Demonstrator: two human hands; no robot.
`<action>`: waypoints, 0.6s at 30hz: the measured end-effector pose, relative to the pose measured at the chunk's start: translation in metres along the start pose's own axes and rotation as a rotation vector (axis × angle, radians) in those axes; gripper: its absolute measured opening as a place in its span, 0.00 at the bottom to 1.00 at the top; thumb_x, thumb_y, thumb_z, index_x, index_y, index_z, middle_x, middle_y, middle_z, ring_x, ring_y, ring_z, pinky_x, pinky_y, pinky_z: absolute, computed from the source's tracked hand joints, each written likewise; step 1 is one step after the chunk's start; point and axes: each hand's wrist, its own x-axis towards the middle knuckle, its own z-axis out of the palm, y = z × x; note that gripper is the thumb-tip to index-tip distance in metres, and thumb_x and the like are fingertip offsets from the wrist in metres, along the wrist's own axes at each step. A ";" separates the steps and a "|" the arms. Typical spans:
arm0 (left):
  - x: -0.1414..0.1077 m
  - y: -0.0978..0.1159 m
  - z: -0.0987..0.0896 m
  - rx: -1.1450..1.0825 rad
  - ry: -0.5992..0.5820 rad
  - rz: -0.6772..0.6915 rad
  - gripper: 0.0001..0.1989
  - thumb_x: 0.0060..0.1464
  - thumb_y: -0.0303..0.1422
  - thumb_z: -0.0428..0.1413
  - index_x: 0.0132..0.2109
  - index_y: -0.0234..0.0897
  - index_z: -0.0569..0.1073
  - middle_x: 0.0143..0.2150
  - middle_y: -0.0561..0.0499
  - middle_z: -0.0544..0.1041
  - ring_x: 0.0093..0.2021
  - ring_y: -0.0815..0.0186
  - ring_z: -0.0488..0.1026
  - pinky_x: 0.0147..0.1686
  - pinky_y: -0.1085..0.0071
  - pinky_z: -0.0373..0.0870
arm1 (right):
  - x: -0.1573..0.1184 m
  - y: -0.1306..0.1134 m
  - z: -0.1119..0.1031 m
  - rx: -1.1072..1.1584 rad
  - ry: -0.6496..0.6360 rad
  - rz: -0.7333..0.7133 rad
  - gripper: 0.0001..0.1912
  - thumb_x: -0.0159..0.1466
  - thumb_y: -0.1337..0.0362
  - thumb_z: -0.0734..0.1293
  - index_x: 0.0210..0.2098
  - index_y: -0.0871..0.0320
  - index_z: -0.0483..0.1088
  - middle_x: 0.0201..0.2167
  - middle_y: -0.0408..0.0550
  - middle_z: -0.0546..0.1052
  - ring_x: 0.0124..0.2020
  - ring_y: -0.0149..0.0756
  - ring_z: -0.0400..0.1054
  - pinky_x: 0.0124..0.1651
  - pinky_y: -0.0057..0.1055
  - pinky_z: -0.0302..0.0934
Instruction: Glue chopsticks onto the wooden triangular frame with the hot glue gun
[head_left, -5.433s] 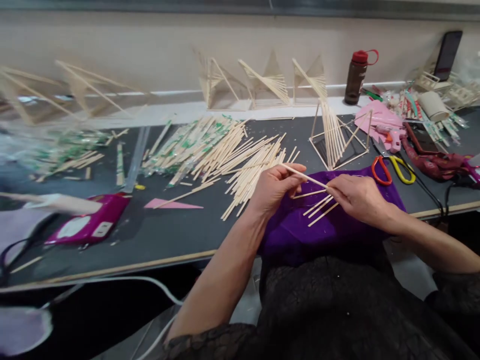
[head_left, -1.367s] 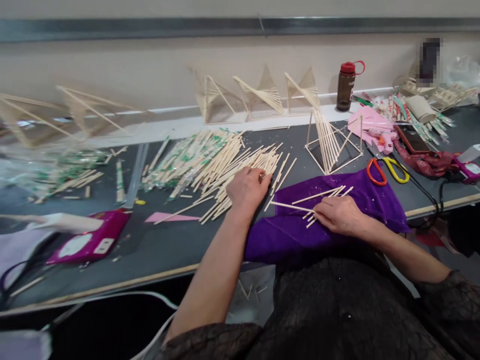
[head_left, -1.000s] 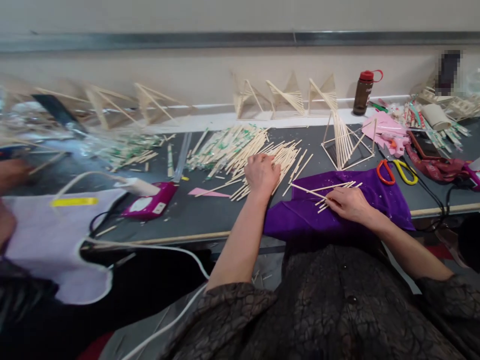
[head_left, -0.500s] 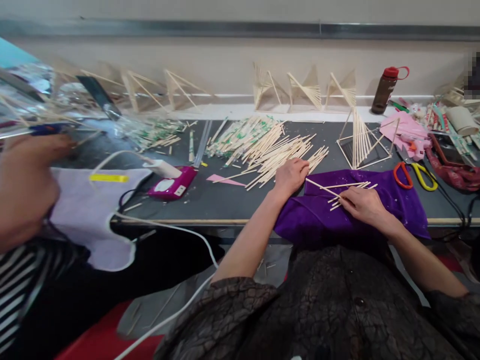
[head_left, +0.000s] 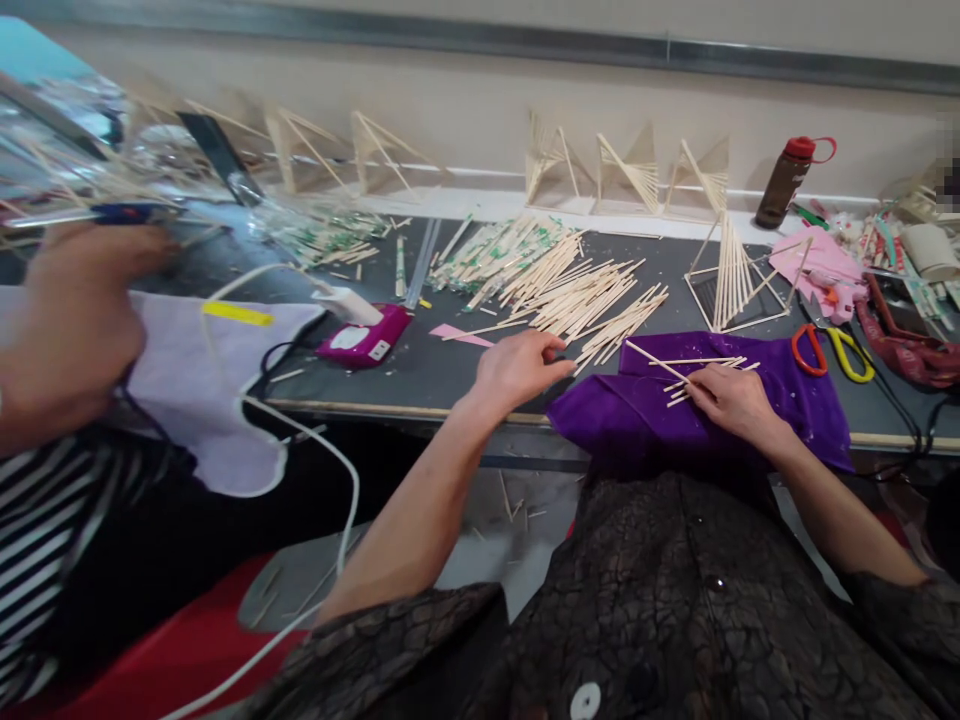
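My left hand (head_left: 521,368) is over the table's front part with its fingers apart and nothing in them. It is nearest to a pile of thin wooden sticks (head_left: 589,305). My right hand (head_left: 731,400) rests above a purple cloth (head_left: 637,420), finger and thumb pinched on a wooden stick (head_left: 652,358) that points up and left. Several other loose sticks lie on the cloth under and beside these fingers. Behind the cloth stands a stick frame (head_left: 727,275) with fanned slats on a triangular base.
Red and yellow-handled scissors (head_left: 849,355) lie right of the cloth. A pink glue gun (head_left: 832,292), a dark bottle (head_left: 784,185) and a phone (head_left: 900,302) are farther right. Left are a magenta power block (head_left: 367,340) and a co-worker's blurred hand (head_left: 82,320). More stick frames (head_left: 626,170) line the wall.
My left hand has drawn back leftward from the stick pile and its fingers have spread. My right hand keeps its pinch on the stick. The whole view has shifted slightly.
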 end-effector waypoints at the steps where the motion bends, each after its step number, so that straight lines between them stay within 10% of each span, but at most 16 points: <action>1: -0.005 0.001 0.004 0.021 -0.015 0.024 0.17 0.52 0.42 0.59 0.45 0.39 0.79 0.41 0.48 0.80 0.41 0.58 0.75 0.35 0.68 0.65 | 0.000 0.000 0.000 -0.002 0.011 -0.009 0.16 0.69 0.60 0.59 0.35 0.58 0.76 0.32 0.47 0.79 0.31 0.32 0.72 0.32 0.27 0.53; 18: 0.013 0.010 0.035 -0.173 0.187 0.197 0.10 0.57 0.35 0.54 0.38 0.38 0.79 0.38 0.45 0.79 0.41 0.59 0.75 0.43 0.65 0.68 | 0.000 0.001 -0.005 0.014 0.008 -0.072 0.14 0.68 0.62 0.59 0.33 0.58 0.75 0.30 0.47 0.79 0.31 0.32 0.72 0.32 0.28 0.55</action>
